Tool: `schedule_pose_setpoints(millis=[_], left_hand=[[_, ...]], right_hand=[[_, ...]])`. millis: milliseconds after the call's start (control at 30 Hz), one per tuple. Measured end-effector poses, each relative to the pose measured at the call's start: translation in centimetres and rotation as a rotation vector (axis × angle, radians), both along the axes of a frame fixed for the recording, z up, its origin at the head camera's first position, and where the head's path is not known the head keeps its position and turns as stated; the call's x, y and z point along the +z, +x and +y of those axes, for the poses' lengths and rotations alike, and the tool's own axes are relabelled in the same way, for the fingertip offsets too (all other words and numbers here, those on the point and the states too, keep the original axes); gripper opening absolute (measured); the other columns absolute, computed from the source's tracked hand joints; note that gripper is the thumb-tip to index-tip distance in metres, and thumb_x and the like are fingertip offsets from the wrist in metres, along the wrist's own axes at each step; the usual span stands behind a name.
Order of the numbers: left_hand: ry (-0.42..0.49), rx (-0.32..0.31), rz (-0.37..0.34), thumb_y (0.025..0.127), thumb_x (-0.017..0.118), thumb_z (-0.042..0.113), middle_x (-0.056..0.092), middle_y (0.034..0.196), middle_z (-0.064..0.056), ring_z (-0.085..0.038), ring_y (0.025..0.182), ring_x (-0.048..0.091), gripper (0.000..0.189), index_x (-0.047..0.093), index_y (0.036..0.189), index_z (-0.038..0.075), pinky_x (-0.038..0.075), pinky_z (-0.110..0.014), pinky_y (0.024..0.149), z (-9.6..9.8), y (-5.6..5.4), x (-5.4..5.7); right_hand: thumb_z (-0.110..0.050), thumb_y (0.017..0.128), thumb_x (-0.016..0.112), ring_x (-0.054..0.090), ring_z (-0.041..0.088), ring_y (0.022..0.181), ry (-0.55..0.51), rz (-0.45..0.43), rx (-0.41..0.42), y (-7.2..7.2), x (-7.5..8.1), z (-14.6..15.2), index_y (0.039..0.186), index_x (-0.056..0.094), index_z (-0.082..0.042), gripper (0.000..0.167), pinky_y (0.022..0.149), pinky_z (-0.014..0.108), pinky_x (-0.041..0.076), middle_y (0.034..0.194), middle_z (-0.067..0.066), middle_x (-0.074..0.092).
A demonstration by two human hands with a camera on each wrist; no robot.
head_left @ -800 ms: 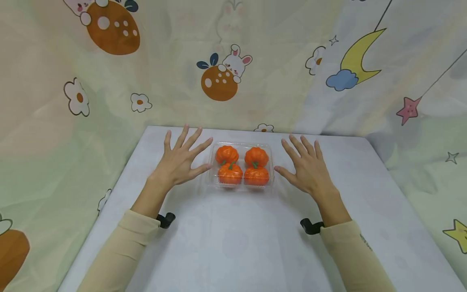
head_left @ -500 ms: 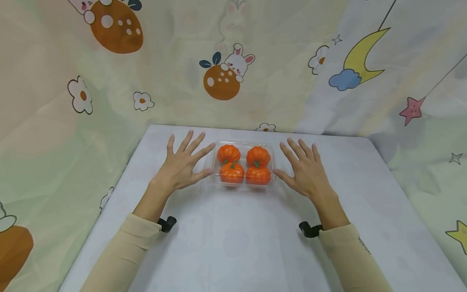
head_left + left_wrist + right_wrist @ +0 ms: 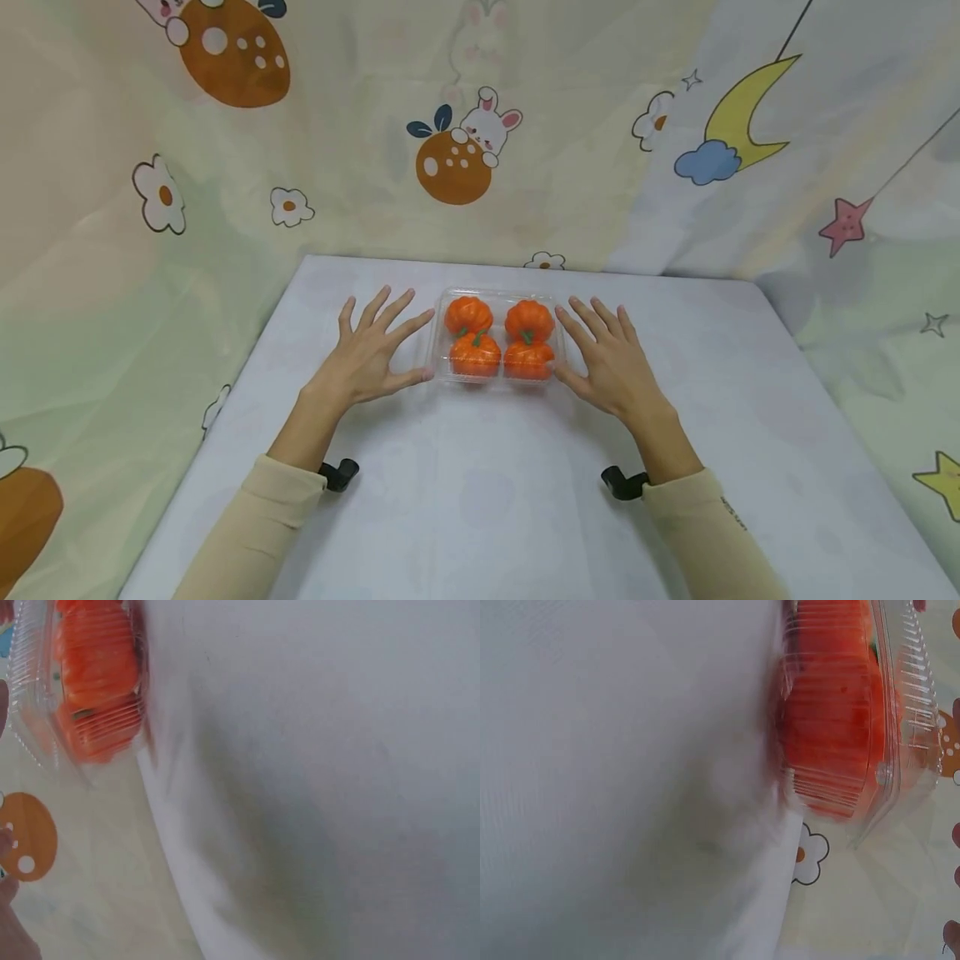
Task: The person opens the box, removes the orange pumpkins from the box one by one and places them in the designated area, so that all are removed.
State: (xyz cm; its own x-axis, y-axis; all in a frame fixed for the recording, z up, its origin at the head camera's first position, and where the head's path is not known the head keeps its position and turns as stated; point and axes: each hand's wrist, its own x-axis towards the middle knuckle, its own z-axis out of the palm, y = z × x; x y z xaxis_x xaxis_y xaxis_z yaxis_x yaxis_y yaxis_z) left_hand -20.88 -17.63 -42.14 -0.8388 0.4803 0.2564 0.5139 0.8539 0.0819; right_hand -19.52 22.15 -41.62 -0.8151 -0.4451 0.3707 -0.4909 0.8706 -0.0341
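"Plastic container point(image 3: 498, 312), where was it?"

"Toward the surface's point(image 3: 480, 500) far edge, between left hand point(image 3: 367, 354) and right hand point(image 3: 613, 367). Four orange pumpkins point(image 3: 475, 357) inside."

"Hands?"

"Both spread wide, gripping nothing. Right thumb overlapped the container's near right corner; contact, couldn't tell."

"Risks?"

"Uneven pushing probably could've skewed it. Hard squeezing might've buckled thin plastic. Lid point(image 3: 916, 690) latch was unclear; if loose, lifting by it could've spilled pumpkins."
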Motion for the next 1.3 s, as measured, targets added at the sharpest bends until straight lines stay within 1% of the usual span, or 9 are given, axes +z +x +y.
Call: schedule_pose_setpoints(millis=[367, 467, 567, 667, 833, 933, 1067, 1167, 1300], left_hand=[[0.089, 0.029, -0.053, 0.079, 0.07, 0.076, 0.045, 0.158, -0.007, -0.034, 0.148, 0.034, 0.099, 0.039, 0.159, 0.025, 0.01, -0.074, 0.114, -0.7, 0.8, -2.3], [0.127, 0.045, -0.1, 0.08, 0.072, 0.074, 0.052, 0.15, -0.008, -0.033, 0.14, 0.043, 0.096, 0.044, 0.155, 0.02, 0.019, -0.068, 0.112, -0.4, 0.8, -2.6], [0.174, 0.054, -0.162, 0.083, 0.072, 0.071, 0.059, 0.14, -0.008, -0.03, 0.128, 0.051, 0.088, 0.052, 0.148, 0.015, 0.03, -0.057, 0.102, -0.2, 0.8, -2.8], [0.221, 0.054, -0.214, 0.085, 0.072, 0.067, 0.064, 0.131, -0.007, -0.028, 0.121, 0.055, 0.079, 0.059, 0.14, 0.011, 0.033, -0.049, 0.093, 0.0, 0.9, -3.0], [0.256, 0.063, -0.267, 0.087, 0.074, 0.062, 0.068, 0.119, -0.003, -0.025, 0.114, 0.06, 0.065, 0.066, 0.128, 0.012, 0.032, -0.046, 0.093, -0.2, 1.2, -3.5], [0.297, 0.049, -0.307, 0.089, 0.074, 0.056, 0.07, 0.114, -0.002, -0.023, 0.109, 0.063, 0.055, 0.068, 0.121, 0.013, 0.034, -0.047, 0.093, -0.5, 1.4, -3.8], [0.398, 0.011, -0.394, 0.093, 0.074, 0.047, 0.069, 0.105, 0.001, -0.02, 0.101, 0.063, 0.04, 0.068, 0.114, 0.013, 0.043, -0.045, 0.094, -0.4, 1.3, -4.0], [0.465, -0.008, -0.457, 0.096, 0.073, 0.04, 0.067, 0.097, 0.005, -0.015, 0.095, 0.062, 0.028, 0.068, 0.108, 0.015, 0.049, -0.04, 0.09, -0.2, 1.1, -4.2], [0.51, -0.026, -0.507, 0.098, 0.072, 0.035, 0.068, 0.093, 0.008, -0.012, 0.091, 0.062, 0.017, 0.068, 0.104, 0.02, 0.05, -0.036, 0.085, 0.2, 1.2, -4.3]], right_hand=[[-0.056, 0.092, 0.066, 0.032, 0.04, 0.15, -0.056, 0.014, 0.093, 0.1, -0.9, -1.9, 0.157, 0.043, -0.016, 0.08, 0.121, 0.065, 0.017, 0.162, 0.01, 0.041], [-0.055, 0.093, 0.066, 0.032, 0.04, 0.15, -0.059, 0.017, 0.102, 0.2, -1.1, -2.1, 0.156, 0.044, -0.016, 0.078, 0.121, 0.065, 0.018, 0.16, 0.011, 0.042], [-0.055, 0.092, 0.067, 0.033, 0.039, 0.15, -0.068, 0.022, 0.111, 0.3, -1.3, -2.3, 0.155, 0.044, -0.017, 0.077, 0.121, 0.065, 0.019, 0.159, 0.011, 0.043], [-0.055, 0.091, 0.069, 0.033, 0.039, 0.15, -0.095, 0.022, 0.118, 0.4, -1.6, -2.8, 0.156, 0.044, -0.019, 0.078, 0.121, 0.063, 0.019, 0.158, 0.01, 0.044], [-0.056, 0.091, 0.07, 0.034, 0.039, 0.149, -0.16, 0.002, 0.151, 0.8, -2.2, -4.5, 0.155, 0.046, -0.019, 0.078, 0.122, 0.062, 0.018, 0.158, 0.008, 0.045], [-0.057, 0.09, 0.071, 0.035, 0.038, 0.149, -0.186, 0.009, 0.18, 1.1, -2.2, -5.6, 0.153, 0.049, -0.017, 0.077, 0.122, 0.063, 0.019, 0.157, 0.008, 0.046], [-0.055, 0.088, 0.075, 0.039, 0.037, 0.146, -0.191, 0.057, 0.218, 1.0, -1.8, -6.5, 0.149, 0.053, -0.016, 0.076, 0.121, 0.064, 0.021, 0.154, 0.008, 0.049], [-0.053, 0.087, 0.077, 0.04, 0.037, 0.145, -0.182, 0.075, 0.245, 0.9, -1.6, -6.9, 0.148, 0.054, -0.015, 0.075, 0.121, 0.062, 0.021, 0.153, 0.009, 0.05], [-0.05, 0.086, 0.078, 0.039, 0.038, 0.146, -0.172, 0.071, 0.259, 1.1, -1.5, -7.0, 0.148, 0.054, -0.015, 0.075, 0.123, 0.06, 0.02, 0.154, 0.01, 0.05]])
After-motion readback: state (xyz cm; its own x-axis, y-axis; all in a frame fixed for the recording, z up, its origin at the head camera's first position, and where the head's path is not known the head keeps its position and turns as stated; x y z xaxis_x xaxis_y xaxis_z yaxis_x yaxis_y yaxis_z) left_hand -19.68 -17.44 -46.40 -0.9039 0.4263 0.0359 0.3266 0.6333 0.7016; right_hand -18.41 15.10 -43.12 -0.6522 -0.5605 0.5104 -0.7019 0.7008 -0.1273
